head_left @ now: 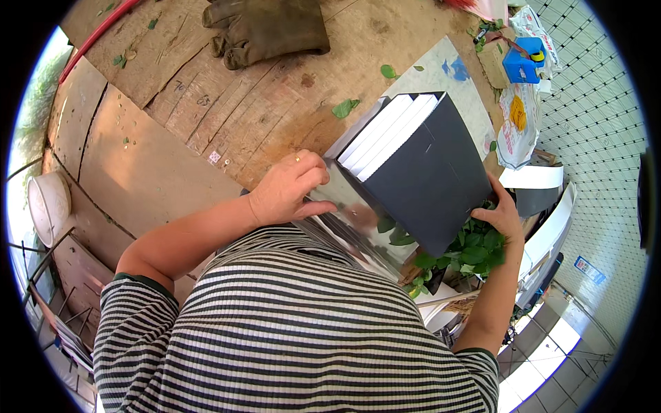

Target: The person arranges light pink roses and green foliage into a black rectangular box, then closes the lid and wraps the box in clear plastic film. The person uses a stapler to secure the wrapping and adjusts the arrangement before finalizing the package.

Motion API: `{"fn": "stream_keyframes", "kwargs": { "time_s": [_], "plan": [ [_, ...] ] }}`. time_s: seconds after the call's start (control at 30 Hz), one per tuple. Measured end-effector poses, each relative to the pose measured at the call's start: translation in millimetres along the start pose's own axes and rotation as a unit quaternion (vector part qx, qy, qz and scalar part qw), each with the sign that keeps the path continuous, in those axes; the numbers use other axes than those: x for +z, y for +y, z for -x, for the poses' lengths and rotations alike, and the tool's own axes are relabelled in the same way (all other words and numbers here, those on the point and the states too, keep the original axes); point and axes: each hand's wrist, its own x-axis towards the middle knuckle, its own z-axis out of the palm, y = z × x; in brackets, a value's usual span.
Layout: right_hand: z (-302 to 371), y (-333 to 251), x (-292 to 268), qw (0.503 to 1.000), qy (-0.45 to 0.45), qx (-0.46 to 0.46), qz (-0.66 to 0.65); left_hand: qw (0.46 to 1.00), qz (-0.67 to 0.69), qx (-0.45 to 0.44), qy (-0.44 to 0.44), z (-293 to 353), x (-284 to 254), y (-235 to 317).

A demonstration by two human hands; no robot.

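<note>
My right hand (501, 215) grips the lower right edge of a folded black paper sheet (427, 165), thumb and fingers at its border. Several white folds (392, 134) show along the sheet's upper left side. Beneath its lower corner, next to my right hand, is a bunch of green leaves (475, 249), partly hidden by the paper. To the left of the paper, my left hand (290, 187) is beside a shiny sheet of clear film (354, 219). Its fingers are curled and the thumb stands apart from them, with nothing visibly held between.
On the worn wooden table (206, 124) lies a brown work glove (275, 31), with loose leaves around. A blue container (523, 62) and a plastic bag (518, 124) stand to the right. Farther right is a wire grid (585, 76). A white bucket (49, 206) is at far left.
</note>
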Motion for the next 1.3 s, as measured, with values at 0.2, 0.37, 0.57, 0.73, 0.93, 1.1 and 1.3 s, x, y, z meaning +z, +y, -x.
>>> {"fn": "stream_keyframes", "kwargs": {
  "time_s": [0.2,0.37,0.57,0.73,0.93,1.1,1.3],
  "plan": [
    [79,-62,61,0.956,0.225,-0.186,0.006,0.937,-0.193,0.179,-0.23,18,11,-3],
    [97,-79,186,0.961,0.023,-0.269,-0.056,0.919,-0.136,0.166,-0.33,3,7,1],
    [95,-47,257,0.954,0.143,-0.254,0.07,0.902,-0.104,-0.015,-0.418,-20,3,12],
    [92,-33,268,0.934,0.187,-0.296,0.074,0.886,-0.056,-0.085,-0.452,-35,1,20],
    [92,-40,267,0.947,0.162,-0.277,-0.005,0.911,-0.039,-0.177,-0.37,-34,-1,50],
    [81,-22,282,0.947,0.168,-0.268,-0.057,0.927,-0.161,-0.088,-0.327,6,0,35],
    [75,-24,274,0.939,0.257,-0.226,0.026,0.97,-0.051,-0.225,-0.078,19,6,38]
  ]
}}
